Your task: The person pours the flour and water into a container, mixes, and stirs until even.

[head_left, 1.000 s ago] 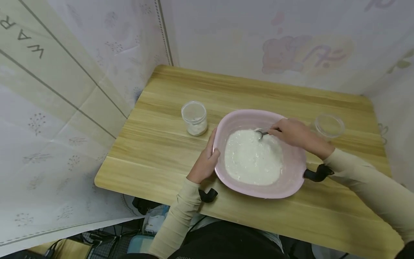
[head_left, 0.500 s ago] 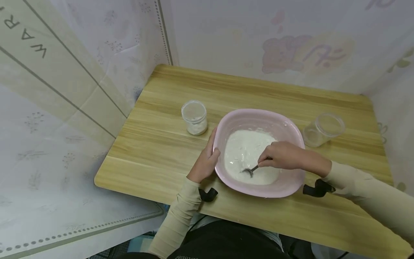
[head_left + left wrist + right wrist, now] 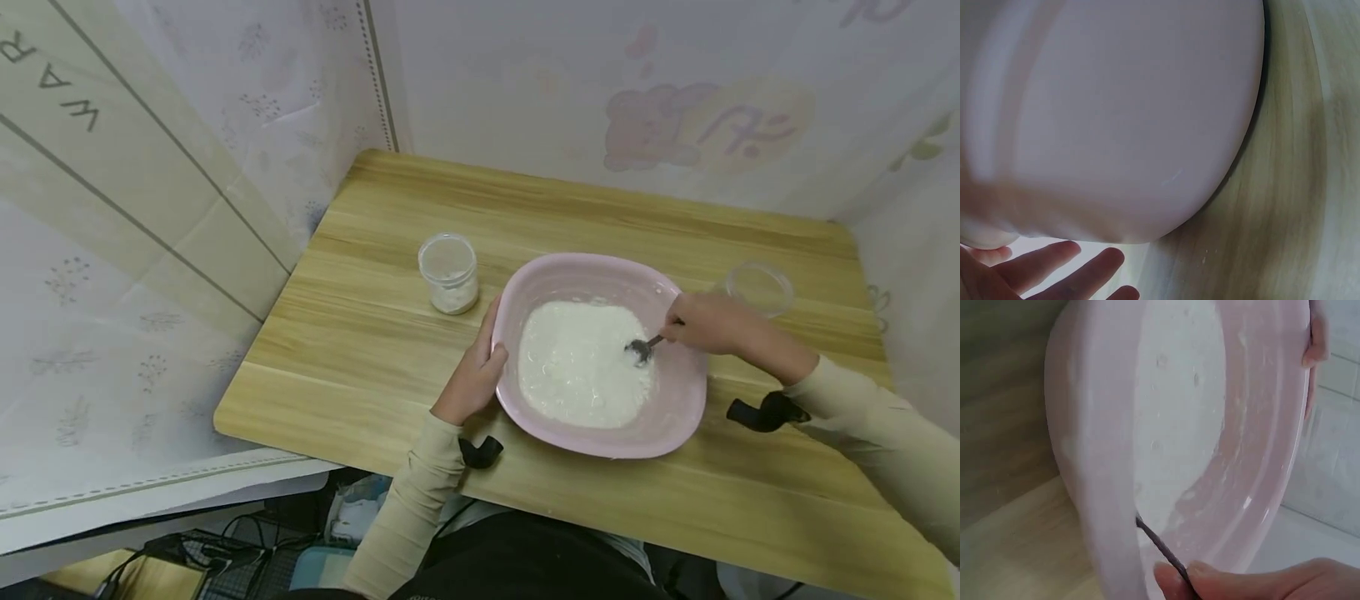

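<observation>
A pink plastic basin [image 3: 577, 271] stands on the wooden table, holding a pool of thick white liquid [image 3: 577, 358]. My left hand [image 3: 476, 371] holds the basin's left rim, thumb at the rim and fingers along the outside; in the left wrist view the fingers [image 3: 1094, 272] show beside the outer wall. With my right hand [image 3: 708, 323] I pinch the handle of a metal spoon [image 3: 640, 352], whose wet bowl is at the right edge of the liquid. The right wrist view shows the dark spoon handle [image 3: 1166, 551] between thumb and finger, with the bowl hidden behind the basin's wall.
Left of the basin stands a clear jar [image 3: 448, 275] with white stuff at its bottom. Another clear jar [image 3: 761, 287] is behind my right hand, partly hidden. Patterned sheets [image 3: 525, 83] hang around the table [image 3: 337, 333].
My right hand swept the spoon from the back of the liquid to the near side, then to the right edge. The left hand stayed on the rim.
</observation>
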`<state>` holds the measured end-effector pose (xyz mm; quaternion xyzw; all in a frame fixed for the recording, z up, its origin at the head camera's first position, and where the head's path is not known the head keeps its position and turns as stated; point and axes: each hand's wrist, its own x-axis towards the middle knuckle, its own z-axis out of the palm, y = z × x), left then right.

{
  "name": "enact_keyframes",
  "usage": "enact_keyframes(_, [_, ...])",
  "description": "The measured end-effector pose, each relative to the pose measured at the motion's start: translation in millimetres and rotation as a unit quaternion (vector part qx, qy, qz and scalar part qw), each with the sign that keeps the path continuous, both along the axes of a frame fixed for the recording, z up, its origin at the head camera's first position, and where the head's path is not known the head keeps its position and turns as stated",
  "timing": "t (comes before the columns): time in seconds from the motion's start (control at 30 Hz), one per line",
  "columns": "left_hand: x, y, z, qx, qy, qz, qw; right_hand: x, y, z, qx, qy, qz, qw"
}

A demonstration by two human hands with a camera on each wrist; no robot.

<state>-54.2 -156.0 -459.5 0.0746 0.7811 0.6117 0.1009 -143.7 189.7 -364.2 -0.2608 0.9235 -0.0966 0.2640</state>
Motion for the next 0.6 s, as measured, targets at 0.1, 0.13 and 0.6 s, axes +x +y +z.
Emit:
enact_keyframes(0.1, [-0.8,-0.4,-1.3,0.0,0.002,0.001,1.0,-14.0,1.6,-4.3,-0.01,0.006,-0.025,0.9996])
enact_keyframes(0.13, [-0.8,-0.4,-1.3,0.001,0.002,0.0,1.0,-17.5,0.6,-5.4,-0.013,0.003,-0.034,0.9993])
enact_keyframes(0.6, [-1.2,0.0,-1.1,0.008,0.0,0.0,1.0,-45.4,-54.4,-17.5,-0.111,-0.083,-0.072,0.9878])
